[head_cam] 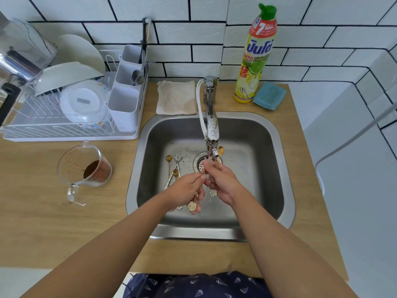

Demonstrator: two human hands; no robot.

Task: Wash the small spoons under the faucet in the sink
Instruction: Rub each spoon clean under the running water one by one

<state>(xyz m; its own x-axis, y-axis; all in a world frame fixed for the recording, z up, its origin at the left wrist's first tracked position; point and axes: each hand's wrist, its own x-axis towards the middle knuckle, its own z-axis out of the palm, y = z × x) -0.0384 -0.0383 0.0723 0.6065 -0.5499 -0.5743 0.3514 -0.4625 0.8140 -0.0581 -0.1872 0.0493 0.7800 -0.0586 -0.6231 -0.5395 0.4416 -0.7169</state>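
Roughly midway through, I'd guess. My left hand [185, 188] pinches one gold spoon [196, 195] by its thin handle, and my right hand [221, 182] is curled round another spoon [219, 157], its bowl up by the faucet [211, 127] spout. Can't tell if water's running. A few more small spoons [175, 166] lie on the sink [150, 147] floor left of the drain, so those look left to do. Wooden surface [32, 186], dish rack [64, 117], measuring cup [86, 166], soap bottle [255, 57], white tiled wall.
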